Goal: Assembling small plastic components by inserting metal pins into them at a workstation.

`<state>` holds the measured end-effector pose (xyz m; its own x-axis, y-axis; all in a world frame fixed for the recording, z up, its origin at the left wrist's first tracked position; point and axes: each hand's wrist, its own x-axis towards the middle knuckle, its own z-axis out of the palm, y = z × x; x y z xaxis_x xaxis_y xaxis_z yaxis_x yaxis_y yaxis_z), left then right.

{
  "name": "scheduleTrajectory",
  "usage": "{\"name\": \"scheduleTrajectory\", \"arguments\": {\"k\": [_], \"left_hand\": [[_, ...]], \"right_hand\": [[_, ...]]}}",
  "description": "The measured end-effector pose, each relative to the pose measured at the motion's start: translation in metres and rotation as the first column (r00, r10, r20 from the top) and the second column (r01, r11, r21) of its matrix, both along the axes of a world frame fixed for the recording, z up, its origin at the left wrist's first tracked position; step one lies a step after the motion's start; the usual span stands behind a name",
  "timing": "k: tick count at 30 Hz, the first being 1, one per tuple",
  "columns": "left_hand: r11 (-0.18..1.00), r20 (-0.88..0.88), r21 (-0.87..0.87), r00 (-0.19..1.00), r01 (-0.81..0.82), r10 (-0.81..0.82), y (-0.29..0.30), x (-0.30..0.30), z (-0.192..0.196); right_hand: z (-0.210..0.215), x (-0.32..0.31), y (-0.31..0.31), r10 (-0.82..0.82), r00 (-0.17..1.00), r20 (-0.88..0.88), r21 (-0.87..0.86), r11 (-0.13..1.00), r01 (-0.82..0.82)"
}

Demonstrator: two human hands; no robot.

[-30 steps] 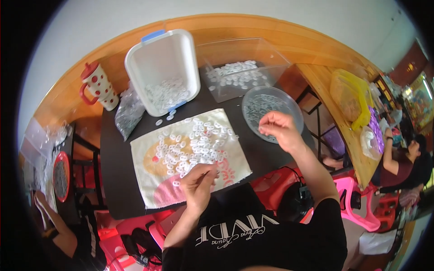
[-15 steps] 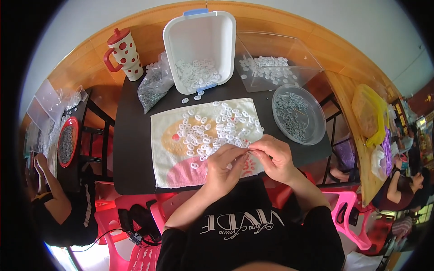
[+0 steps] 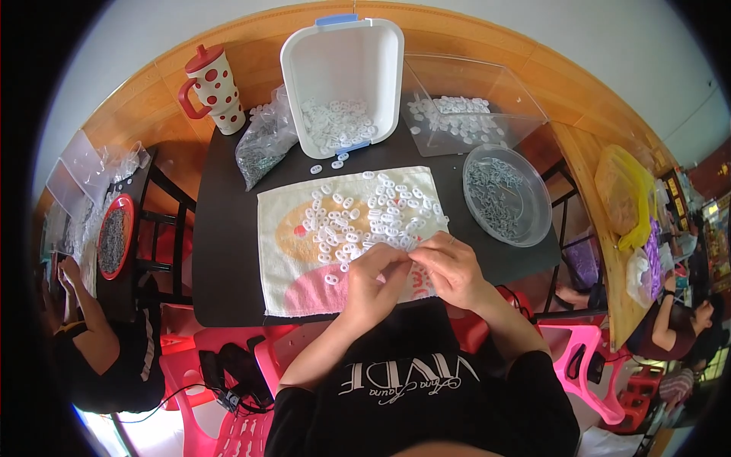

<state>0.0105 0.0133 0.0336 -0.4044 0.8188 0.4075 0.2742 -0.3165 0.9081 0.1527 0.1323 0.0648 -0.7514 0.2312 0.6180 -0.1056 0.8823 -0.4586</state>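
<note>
Over the front right part of a patterned towel [image 3: 276,263], my left hand [image 3: 375,283] and my right hand [image 3: 449,268] meet fingertip to fingertip. Both are closed in a pinch. Whatever lies between the fingers is too small and covered to name. Just beyond my fingers, many small white oval pieces with two holes [image 3: 333,228] lie scattered over the towel. To the right of my right hand stands a round clear dish [image 3: 539,228] holding small grey metal-looking parts [image 3: 499,194].
Behind the towel stand a white bin [image 3: 343,61] with more white pieces, a clear box [image 3: 476,72] and a plastic bag of grey parts [image 3: 263,145]. A dotted tumbler [image 3: 219,91] is at the back left. Another person [image 3: 95,339] works at the left table beside a red tray [image 3: 129,228].
My right hand has shifted slightly left and its fingers have drawn in closer to the left hand. Both hands stay pinched together; the view has moved a little.
</note>
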Motion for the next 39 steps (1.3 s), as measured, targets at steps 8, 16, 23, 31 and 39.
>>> {"name": "scheduleTrajectory", "arguments": {"k": [8,16,23,31,39], "left_hand": [[0.993,0.189,-0.119,0.982,0.004,0.019,0.002,0.000,-0.012],[0.983,0.599,-0.032,0.791,0.178,-0.124,0.001,-0.003,-0.018],[0.973,0.659,0.023,0.728,0.231,-0.188,-0.003,-0.002,-0.012],[0.977,0.666,-0.009,0.730,0.214,-0.154,-0.008,-0.002,-0.011],[0.983,0.604,0.022,0.782,0.181,-0.158,-0.008,0.000,-0.012]], "right_hand": [[-0.008,-0.003,-0.002,-0.049,0.998,-0.025,-0.136,0.990,0.045],[-0.033,0.009,0.017,-0.294,0.945,0.145,0.162,0.949,0.270],[-0.002,-0.005,-0.008,-0.064,0.994,-0.087,-0.285,0.958,0.037],[-0.003,-0.014,-0.016,-0.067,0.981,-0.181,-0.154,0.987,0.040],[-0.008,-0.007,-0.016,-0.061,0.990,-0.128,-0.442,0.897,-0.002]]}}
